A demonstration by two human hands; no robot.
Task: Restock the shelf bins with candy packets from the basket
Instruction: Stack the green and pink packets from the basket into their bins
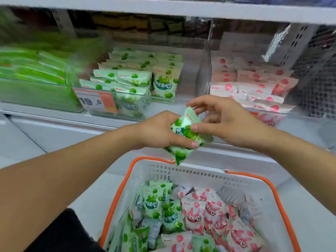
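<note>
Left hand (156, 131) grips a small stack of green packets (183, 137) above the basket (236, 180), fingers curled round it. Right hand (225, 120) pinches the top packet's edge, fingers closed on it. Best bet: peel off one at a time, keep the print facing front, drop into the green bin (127, 95), not the pink bin (254, 99).

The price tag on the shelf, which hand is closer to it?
Left. The left hand is just below and right of the price tag; the right hand is farther right, past the green packets both hold.
</note>
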